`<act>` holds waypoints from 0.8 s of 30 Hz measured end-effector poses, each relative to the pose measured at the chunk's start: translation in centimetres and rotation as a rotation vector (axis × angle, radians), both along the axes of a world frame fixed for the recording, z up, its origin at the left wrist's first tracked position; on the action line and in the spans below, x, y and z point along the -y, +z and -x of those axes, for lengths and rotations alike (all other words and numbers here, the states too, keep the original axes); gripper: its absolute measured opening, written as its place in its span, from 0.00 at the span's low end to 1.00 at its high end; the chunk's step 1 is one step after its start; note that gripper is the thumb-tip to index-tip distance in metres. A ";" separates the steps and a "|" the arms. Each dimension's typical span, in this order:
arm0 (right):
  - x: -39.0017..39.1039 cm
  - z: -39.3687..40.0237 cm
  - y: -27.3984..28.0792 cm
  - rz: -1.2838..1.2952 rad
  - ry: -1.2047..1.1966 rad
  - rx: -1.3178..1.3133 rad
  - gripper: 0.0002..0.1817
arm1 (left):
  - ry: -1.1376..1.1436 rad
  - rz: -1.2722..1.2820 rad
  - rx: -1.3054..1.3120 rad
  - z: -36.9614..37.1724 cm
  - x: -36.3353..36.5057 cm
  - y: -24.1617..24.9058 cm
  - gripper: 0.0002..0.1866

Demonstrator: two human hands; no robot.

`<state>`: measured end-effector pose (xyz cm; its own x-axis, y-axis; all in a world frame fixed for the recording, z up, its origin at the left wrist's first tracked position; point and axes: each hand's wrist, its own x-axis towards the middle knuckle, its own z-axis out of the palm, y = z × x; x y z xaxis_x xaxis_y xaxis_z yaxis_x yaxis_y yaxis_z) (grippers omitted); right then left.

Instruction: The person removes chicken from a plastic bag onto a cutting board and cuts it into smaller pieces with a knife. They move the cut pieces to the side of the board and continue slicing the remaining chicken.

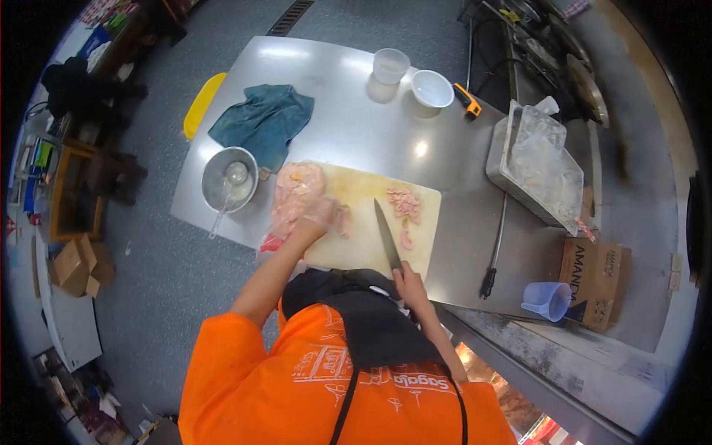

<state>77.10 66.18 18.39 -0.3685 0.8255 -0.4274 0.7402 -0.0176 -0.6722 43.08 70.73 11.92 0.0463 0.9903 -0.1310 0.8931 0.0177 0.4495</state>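
In the head view, my right hand (409,283) is wrapped round the handle of a long kitchen knife (386,236). Its blade slants up and away over the pale cutting board (356,256). My left hand (320,213), in a clear plastic glove, is at the right edge of a heap of raw chicken (295,189). Its fingers close on the meat, though the fingertips are blurred. Beside that hand lies a small chicken piece (343,221). To the right of the blade is a pile of cut chicken strips (403,203).
On the steel table (334,104) are a teal cloth (263,119), a metal bowl (215,178) with a ladle, two plastic tubs (432,87), an orange-and-black thermometer gun (467,102), a sharpening rod (495,256) and a metal pan (530,189) holding plastic bags. A jug (547,300) stands near a carton.
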 end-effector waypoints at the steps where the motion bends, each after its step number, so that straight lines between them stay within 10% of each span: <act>1: 0.4 -0.4 -0.6 0.000 -0.001 0.033 0.16 | -0.010 -0.010 0.002 -0.3 -0.1 2.0 0.11; 4: 1.1 -1.0 -0.9 0.026 -0.032 0.042 0.16 | 0.069 0.125 0.061 -0.7 0.5 12.6 0.12; 6: 1.2 -0.9 -1.0 0.049 -0.054 0.016 0.16 | 0.438 0.429 0.654 -1.4 0.6 17.4 0.13; 16: 0.6 -0.4 -0.6 0.073 -0.020 0.080 0.17 | 0.137 -0.436 0.103 0.9 2.2 11.0 0.06; 18: 0.6 -0.5 -0.7 0.070 -0.023 0.094 0.17 | 0.279 -0.034 0.577 0.3 1.7 14.3 0.08; 24: 0.6 -0.6 -1.3 0.077 -0.037 0.091 0.17 | 0.189 -0.218 0.741 -1.1 1.9 16.9 0.10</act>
